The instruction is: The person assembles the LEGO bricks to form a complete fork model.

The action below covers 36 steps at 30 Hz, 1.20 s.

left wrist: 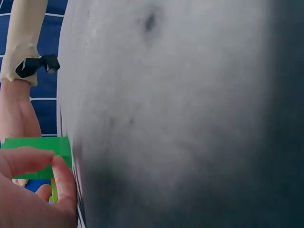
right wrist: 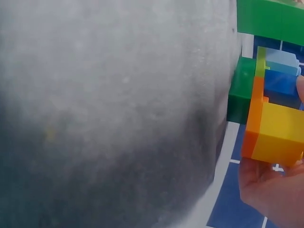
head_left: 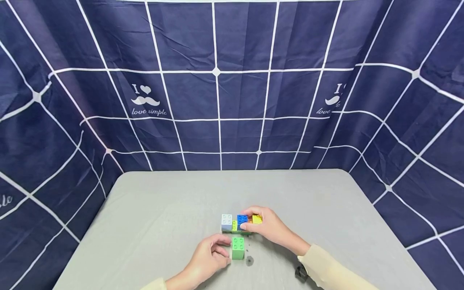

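Observation:
My right hand [head_left: 266,226] holds a toy brick assembly, thumb at its near side by the blue brick [head_left: 242,219] and fingers behind. In the right wrist view, a dark green brick [right wrist: 241,90] forms the base, with lime [right wrist: 261,61] and orange [right wrist: 253,118] bricks on it. Light blue [right wrist: 281,59], blue and yellow [right wrist: 278,133] bricks top these. Closer to me, a green brick block [head_left: 238,248] stands separately on the table. Just left of it is my left hand [head_left: 214,254], fingers loosely bent; whether the fingertips touch it is unclear.
The grey table [head_left: 163,201] has a dark spot [head_left: 249,261] right of the green block. A small black object [head_left: 301,274] is by my right sleeve. Dark blue curtains with white lines [head_left: 239,96] surround the table at the back and sides.

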### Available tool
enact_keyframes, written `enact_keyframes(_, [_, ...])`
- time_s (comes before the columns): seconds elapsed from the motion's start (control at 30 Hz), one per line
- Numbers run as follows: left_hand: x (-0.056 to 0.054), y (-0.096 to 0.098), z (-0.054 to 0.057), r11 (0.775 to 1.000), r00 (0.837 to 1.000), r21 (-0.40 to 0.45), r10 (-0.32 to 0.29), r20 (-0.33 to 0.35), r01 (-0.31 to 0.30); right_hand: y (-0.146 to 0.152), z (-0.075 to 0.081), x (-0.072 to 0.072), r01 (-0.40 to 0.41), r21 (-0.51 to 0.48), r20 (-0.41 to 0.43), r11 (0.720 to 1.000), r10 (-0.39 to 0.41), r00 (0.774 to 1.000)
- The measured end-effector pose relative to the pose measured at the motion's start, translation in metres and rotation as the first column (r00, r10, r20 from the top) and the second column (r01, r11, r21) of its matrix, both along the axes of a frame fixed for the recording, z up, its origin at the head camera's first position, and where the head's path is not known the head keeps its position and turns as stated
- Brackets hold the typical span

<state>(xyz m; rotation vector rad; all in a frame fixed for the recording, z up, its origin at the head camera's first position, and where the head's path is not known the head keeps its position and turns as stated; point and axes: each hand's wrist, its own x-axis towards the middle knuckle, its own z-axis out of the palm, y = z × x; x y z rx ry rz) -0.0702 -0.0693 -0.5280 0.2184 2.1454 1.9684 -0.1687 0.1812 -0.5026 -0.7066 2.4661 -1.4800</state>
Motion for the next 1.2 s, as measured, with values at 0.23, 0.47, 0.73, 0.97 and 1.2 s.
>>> enact_keyframes(0.23, [-0.006, -0.014, 0.004, 0.997, 0.998, -0.033, 0.069, 0.005, -0.069, 0.0, 0.003, 0.001, 0.003, 0.03, 0.002, 1.0, -0.003, 1.0])
enact_keyframes(0.47, [-0.02, -0.022, 0.01, 0.994, 0.995, -0.055, 0.098, 0.002, -0.097, 0.003, 0.004, 0.0, -0.009, 0.046, 0.006, 0.999, 0.009, 1.0])
enact_keyframes(0.73, [-0.041, -0.026, 0.014, 0.999, 0.999, -0.035, 0.04, 0.01, -0.04, 0.015, 0.001, 0.005, -0.001, 0.069, 0.048, 0.998, -0.002, 0.999])
enact_keyframes(0.97, [-0.061, -0.021, 0.015, 0.996, 0.999, -0.086, -0.025, -0.023, 0.023, 0.015, -0.006, 0.005, 0.017, 0.06, 0.127, 0.998, -0.024, 0.992])
enact_keyframes(1.2, [-0.073, -0.011, 0.009, 0.986, 0.997, -0.168, -0.036, -0.07, 0.024, 0.018, -0.008, 0.004, 0.053, 0.061, 0.13, 0.997, -0.06, 0.99])
